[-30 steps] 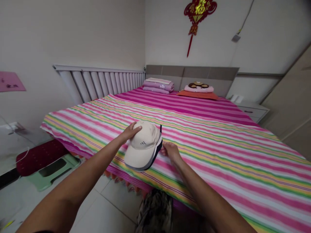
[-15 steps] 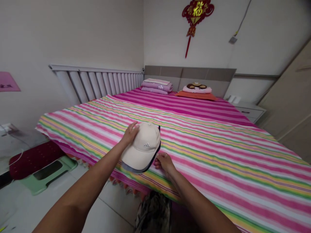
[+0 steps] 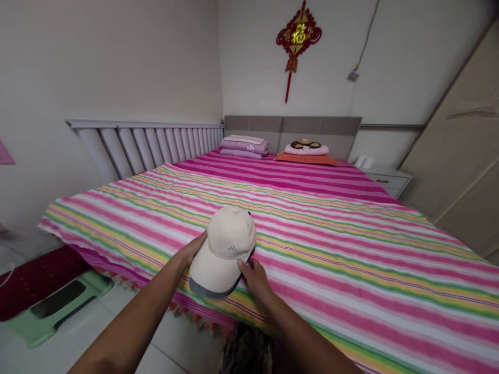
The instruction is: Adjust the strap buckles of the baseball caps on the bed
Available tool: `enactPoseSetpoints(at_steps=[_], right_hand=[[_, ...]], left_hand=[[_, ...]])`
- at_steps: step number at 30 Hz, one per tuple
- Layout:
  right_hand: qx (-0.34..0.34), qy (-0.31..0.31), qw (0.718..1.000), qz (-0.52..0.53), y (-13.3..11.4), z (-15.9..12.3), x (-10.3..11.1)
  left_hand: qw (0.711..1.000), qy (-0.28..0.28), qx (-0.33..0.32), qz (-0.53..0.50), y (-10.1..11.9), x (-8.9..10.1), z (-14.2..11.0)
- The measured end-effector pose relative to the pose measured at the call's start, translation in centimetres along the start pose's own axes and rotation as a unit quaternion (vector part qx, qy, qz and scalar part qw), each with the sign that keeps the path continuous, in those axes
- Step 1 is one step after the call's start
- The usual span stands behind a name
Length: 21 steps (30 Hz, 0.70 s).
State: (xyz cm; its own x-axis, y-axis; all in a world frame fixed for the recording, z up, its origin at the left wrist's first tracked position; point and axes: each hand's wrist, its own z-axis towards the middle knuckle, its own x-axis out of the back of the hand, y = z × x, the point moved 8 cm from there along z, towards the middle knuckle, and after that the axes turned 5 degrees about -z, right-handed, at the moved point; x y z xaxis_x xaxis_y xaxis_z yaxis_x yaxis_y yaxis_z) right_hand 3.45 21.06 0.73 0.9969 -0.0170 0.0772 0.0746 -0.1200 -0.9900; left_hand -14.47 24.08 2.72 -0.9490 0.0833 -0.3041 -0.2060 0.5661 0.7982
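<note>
A cream baseball cap [image 3: 230,234] with a small logo sits over at least one darker cap, whose grey brim [image 3: 206,290] shows along the front. Both are at the near edge of the striped bed cover [image 3: 319,249], brims toward me. My left hand [image 3: 195,248] grips the left side of the caps, its fingertips hidden behind them. On the right, my right hand [image 3: 251,272] pinches the edge where brim and crown meet, thumb on top and fingers curled beneath.
Folded purple bedding [image 3: 245,147] and an orange pillow [image 3: 306,158] lie by the headboard [image 3: 339,130]. A white radiator [image 3: 148,145] runs along the left wall. Low on the left stands a green stool [image 3: 58,311]. A white nightstand [image 3: 390,182] stands far right.
My right hand has moved from beside the caps onto their right brim edge. The left hand has slid lower around the left side. The view has shifted slightly.
</note>
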Motion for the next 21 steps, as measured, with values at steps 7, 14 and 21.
enactPoseSetpoints(at_steps=[7, 14, 21], right_hand=[[0.034, 0.025, 0.998, -0.038, 0.6, -1.7, 1.5], [0.065, 0.033, 0.992, -0.099, 0.4, -0.5, 1.2], [0.068, 0.004, 0.989, -0.132, 0.3, -1.5, 2.0]], left_hand=[[0.997, 0.003, -0.077, -0.008, -0.7, -2.2, -0.3], [0.979, 0.095, -0.178, 0.038, -0.5, -0.2, -1.0], [0.926, 0.237, -0.237, 0.175, 1.1, 1.8, -2.8]])
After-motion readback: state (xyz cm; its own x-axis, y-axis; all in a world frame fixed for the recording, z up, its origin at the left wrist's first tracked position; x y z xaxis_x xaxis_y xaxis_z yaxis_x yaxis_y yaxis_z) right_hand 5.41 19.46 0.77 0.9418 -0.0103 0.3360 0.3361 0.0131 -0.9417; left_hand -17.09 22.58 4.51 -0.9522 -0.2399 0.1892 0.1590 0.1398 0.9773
